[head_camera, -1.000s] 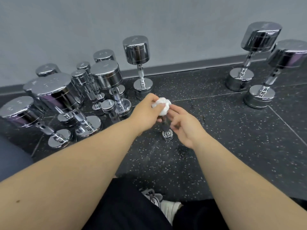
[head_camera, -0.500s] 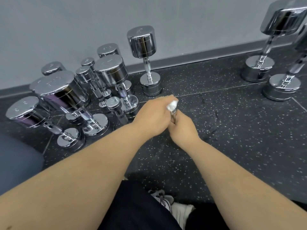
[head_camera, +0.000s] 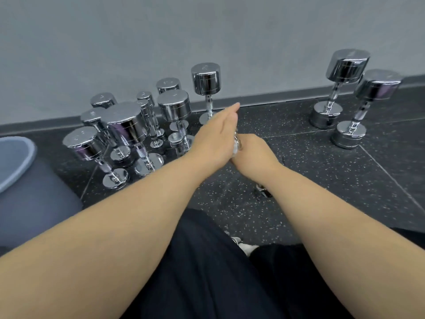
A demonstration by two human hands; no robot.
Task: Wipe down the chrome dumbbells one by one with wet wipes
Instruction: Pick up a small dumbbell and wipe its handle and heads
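Wiping small dumbbell (head_camera: 238, 141): right hand (head_camera: 253, 157) grips it, flat left hand (head_camera: 218, 134) presses wet wipe (head_camera: 234, 153). I cannot tell which other dumbbells (head_camera: 128, 125) are done.

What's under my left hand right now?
Between the left hand and the right hand, a chrome sliver of the small dumbbell and what looks like a bit of white wipe show. The hands cover the rest of both.

One head cam, wide-angle, faces fwd/down, dumbbells (head_camera: 125, 125) near ahead, wall (head_camera: 207, 31) behind
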